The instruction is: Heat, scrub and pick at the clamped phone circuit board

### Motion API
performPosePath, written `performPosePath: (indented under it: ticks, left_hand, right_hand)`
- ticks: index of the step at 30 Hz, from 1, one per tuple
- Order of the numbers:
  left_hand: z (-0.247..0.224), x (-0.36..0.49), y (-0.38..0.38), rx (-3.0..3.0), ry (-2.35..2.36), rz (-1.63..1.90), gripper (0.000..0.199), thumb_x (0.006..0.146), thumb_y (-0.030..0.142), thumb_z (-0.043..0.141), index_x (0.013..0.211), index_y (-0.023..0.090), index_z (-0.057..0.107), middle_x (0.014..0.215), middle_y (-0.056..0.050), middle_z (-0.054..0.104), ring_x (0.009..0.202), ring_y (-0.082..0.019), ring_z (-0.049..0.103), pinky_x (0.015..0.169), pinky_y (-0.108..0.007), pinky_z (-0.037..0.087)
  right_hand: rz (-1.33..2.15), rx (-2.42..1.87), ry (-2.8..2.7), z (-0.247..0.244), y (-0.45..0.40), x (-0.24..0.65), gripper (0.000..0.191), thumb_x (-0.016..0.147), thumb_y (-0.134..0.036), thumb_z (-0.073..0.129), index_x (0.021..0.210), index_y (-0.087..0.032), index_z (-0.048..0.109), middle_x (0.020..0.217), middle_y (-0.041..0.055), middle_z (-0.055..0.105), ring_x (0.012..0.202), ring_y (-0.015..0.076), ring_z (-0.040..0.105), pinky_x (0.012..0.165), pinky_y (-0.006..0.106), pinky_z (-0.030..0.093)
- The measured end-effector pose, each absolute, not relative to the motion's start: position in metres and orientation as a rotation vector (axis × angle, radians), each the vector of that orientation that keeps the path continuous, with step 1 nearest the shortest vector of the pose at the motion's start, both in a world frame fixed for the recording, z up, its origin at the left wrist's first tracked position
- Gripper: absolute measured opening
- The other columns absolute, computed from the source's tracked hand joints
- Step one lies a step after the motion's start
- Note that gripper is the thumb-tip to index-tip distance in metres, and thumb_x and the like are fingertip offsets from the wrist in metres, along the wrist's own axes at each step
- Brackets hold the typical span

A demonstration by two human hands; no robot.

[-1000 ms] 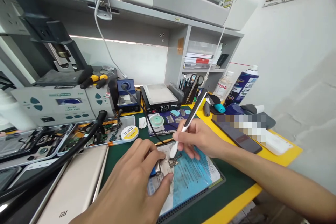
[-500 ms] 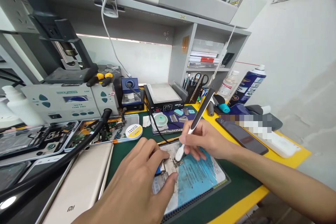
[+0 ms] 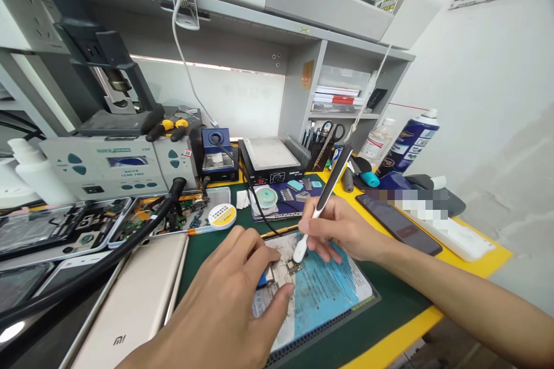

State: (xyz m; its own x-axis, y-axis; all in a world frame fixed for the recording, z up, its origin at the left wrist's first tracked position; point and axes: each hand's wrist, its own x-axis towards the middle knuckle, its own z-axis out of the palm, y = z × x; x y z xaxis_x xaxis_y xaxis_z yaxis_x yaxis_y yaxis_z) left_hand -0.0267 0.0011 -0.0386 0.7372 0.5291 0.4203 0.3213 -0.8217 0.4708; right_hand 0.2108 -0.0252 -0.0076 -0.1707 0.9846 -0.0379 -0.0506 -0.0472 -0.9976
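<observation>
Both hands low: right hand pen-grips tool (tilted).

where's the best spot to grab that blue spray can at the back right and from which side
Take the blue spray can around the middle of its round body, coming from the front left, the open side. It stands leaning back slightly; a clear bottle stands close on its left and the wall lies behind, so a side wrap below the white cap looks safest.

Black-and-white pen, blue mat
</observation>
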Motion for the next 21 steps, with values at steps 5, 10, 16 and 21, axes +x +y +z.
performPosePath:
  ticks: [5, 10, 16, 21]
  left_hand:
    - [-0.0402, -0.029, -0.0003, 2.57, 0.658, 0.762, 0.019, 0.098, 0.031, 0.056, 0.113, 0.022, 0.062, 0.101, -0.006, 0.056, 0.093, -0.026, 0.058, 0.079, -0.043, 0.051]
    - [-0.0396, -0.0301, -0.0008, 2.562, 0.65, 0.753, 0.017, 0.098, 0.029, 0.055, 0.112, 0.024, 0.062, 0.1, -0.005, 0.056, 0.091, -0.025, 0.058, 0.077, -0.041, 0.05]
    - [-0.0349, -0.0298, 0.0002, 2.59, 0.607, 0.764, 0.014, 0.098, 0.027, 0.054, 0.108, 0.023, 0.063, 0.099, -0.006, 0.058, 0.089, -0.024, 0.06, 0.075, -0.038, 0.052]
    - [-0.0313, -0.03, 0.0, 2.599, 0.666, 0.735, 0.008, 0.098, 0.027, 0.054, 0.099, 0.023, 0.06, 0.1, -0.006, 0.06, 0.089, -0.023, 0.062, 0.076, -0.036, 0.053]
  right_hand:
    - [1.385, -1.133, -1.248, -0.0067, -0.0258, 0.2104, 0.015, 0.075, -0.018, 0.078, 0.07, -0.015, 0.064, 0.054, -0.0001, 0.07, 0.033, 0.0093, 0.056, 0.027, 0.012, 0.041]
    - [1.391, -1.135, -1.255, -0.007, -0.0259, 0.2107, 0.018, 0.074, -0.021, 0.081, 0.071, -0.014, 0.065, 0.055, 0.0004, 0.07, 0.033, 0.0093, 0.056, 0.027, 0.013, 0.041]
    - [1.39, -1.137, -1.274, -0.0075, -0.0252, 0.2104, 0.022, 0.073, -0.025, 0.084, 0.072, -0.014, 0.065, 0.056, 0.0007, 0.07, 0.034, 0.0092, 0.056, 0.027, 0.013, 0.041]
    - [1.396, -1.145, -1.237, -0.0091, -0.0243, 0.2111, 0.023, 0.073, -0.027, 0.084, 0.07, -0.015, 0.063, 0.055, -0.0001, 0.069, 0.033, 0.0102, 0.056, 0.026, 0.014, 0.041]
